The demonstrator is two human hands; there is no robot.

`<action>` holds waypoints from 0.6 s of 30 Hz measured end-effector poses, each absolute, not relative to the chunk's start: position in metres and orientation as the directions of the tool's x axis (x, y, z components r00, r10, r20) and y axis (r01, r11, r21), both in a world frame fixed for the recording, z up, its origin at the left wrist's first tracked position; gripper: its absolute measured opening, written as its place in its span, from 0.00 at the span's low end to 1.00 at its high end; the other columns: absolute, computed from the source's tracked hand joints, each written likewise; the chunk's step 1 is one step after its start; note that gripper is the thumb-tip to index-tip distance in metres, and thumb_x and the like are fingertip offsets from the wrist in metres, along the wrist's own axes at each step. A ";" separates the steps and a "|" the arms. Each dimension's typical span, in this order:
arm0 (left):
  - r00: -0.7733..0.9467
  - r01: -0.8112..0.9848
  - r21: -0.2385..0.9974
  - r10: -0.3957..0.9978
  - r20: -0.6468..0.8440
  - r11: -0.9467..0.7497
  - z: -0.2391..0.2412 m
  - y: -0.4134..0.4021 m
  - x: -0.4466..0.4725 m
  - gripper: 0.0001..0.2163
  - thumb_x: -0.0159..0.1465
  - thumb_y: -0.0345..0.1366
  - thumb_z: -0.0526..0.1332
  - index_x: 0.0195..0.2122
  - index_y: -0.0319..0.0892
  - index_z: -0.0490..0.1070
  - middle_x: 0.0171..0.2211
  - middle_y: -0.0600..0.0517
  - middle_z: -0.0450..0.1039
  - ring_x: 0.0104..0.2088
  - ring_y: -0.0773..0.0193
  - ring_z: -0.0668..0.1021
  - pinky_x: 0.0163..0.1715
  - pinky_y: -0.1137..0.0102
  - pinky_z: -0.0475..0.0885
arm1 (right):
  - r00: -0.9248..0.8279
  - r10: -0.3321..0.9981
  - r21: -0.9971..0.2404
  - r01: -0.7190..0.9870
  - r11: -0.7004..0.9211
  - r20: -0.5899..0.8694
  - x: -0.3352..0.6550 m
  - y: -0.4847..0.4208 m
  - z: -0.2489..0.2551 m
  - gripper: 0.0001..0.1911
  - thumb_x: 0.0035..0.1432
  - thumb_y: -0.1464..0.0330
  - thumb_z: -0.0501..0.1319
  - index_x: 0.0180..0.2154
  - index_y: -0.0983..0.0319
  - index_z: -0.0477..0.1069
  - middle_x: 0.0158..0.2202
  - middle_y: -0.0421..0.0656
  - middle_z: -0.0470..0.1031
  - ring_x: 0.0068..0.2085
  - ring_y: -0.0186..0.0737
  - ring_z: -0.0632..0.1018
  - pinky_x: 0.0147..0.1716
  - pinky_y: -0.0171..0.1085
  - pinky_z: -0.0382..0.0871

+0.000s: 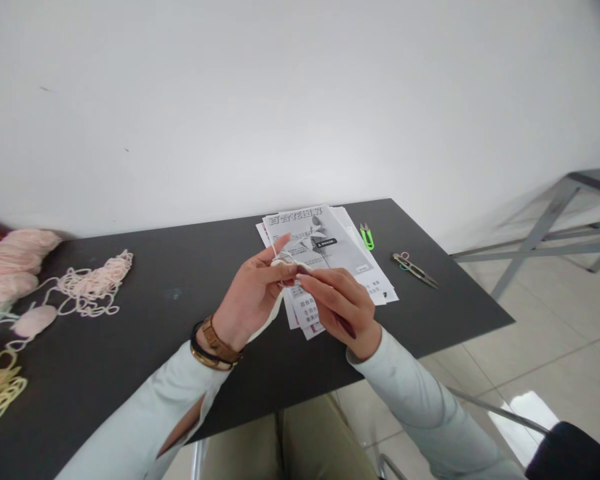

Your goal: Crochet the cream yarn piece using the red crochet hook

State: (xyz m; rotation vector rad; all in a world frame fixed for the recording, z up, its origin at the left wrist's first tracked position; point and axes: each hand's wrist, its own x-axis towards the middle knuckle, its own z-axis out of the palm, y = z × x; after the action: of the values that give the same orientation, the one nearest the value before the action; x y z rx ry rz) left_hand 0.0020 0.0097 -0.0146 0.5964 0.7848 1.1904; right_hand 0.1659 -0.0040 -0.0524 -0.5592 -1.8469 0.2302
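Left hand (pixel 245 293) pinches white yarn (pixel 269 320); right hand (pixel 349 299) grips slim maroon rod (pixel 347 325); loopy pink yarn (pixel 94 283), nine o'clock.

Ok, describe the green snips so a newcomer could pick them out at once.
Start with the dark table and find the stack of printed sheets near its far edge. Just right of that stack lie the green snips, blades pointing away. Their bright green handle sets them apart from the longer scissors farther right.
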 end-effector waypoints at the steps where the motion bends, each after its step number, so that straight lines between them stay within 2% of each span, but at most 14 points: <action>1: 0.211 -0.575 0.760 0.952 -0.220 0.303 -0.011 0.010 -0.001 0.30 0.49 0.22 0.70 0.55 0.36 0.71 0.23 0.54 0.77 0.23 0.73 0.75 0.28 0.77 0.69 | -0.208 0.490 -0.445 0.230 0.865 0.846 0.166 -0.004 -0.051 0.26 0.57 0.81 0.59 0.54 0.53 0.72 0.46 0.47 0.79 0.43 0.42 0.79 0.40 0.42 0.77; 4: 0.266 -0.564 0.763 0.944 -0.193 0.315 -0.003 0.010 -0.007 0.28 0.48 0.20 0.69 0.53 0.36 0.73 0.22 0.55 0.76 0.23 0.73 0.76 0.30 0.77 0.69 | -0.019 0.615 -0.613 0.067 0.788 0.788 0.164 -0.002 -0.047 0.20 0.57 0.80 0.62 0.45 0.52 0.78 0.39 0.43 0.81 0.38 0.39 0.80 0.35 0.38 0.77; 6: 0.273 -0.559 0.771 0.946 -0.176 0.304 0.000 0.010 -0.009 0.29 0.49 0.20 0.69 0.54 0.37 0.72 0.23 0.56 0.76 0.24 0.72 0.76 0.31 0.76 0.70 | 0.055 0.738 -0.733 -0.093 0.674 0.672 0.162 0.001 -0.047 0.14 0.56 0.77 0.64 0.40 0.53 0.80 0.36 0.41 0.81 0.34 0.37 0.80 0.31 0.36 0.77; 8: 0.271 -0.551 0.783 0.949 -0.160 0.289 0.001 0.011 -0.010 0.30 0.49 0.21 0.70 0.55 0.38 0.72 0.23 0.56 0.76 0.25 0.71 0.77 0.33 0.75 0.71 | 0.060 0.838 -0.802 -0.261 0.538 0.542 0.162 0.004 -0.048 0.09 0.57 0.72 0.66 0.38 0.53 0.80 0.34 0.39 0.80 0.29 0.34 0.80 0.27 0.34 0.77; 12: 0.261 -0.525 0.809 0.954 -0.144 0.266 0.001 0.012 -0.012 0.32 0.47 0.22 0.72 0.56 0.39 0.71 0.23 0.56 0.76 0.26 0.70 0.77 0.36 0.74 0.70 | 0.036 0.919 -0.827 -0.424 0.369 0.392 0.164 0.008 -0.046 0.05 0.55 0.67 0.68 0.36 0.55 0.81 0.30 0.38 0.79 0.28 0.32 0.79 0.26 0.31 0.78; 18: 0.307 -0.509 0.812 0.942 -0.138 0.285 0.003 0.011 -0.015 0.31 0.48 0.22 0.72 0.55 0.42 0.73 0.24 0.56 0.77 0.26 0.71 0.77 0.36 0.73 0.69 | 0.065 0.931 -0.810 -0.474 0.346 0.359 0.167 0.008 -0.040 0.04 0.52 0.66 0.70 0.33 0.56 0.81 0.27 0.38 0.80 0.25 0.31 0.79 0.25 0.29 0.77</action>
State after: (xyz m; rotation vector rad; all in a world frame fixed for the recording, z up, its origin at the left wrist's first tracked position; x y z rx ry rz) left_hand -0.0148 0.0111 0.0031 0.7414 0.7043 1.0853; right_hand 0.1665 0.0075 -0.0402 -0.5668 -1.0129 1.1499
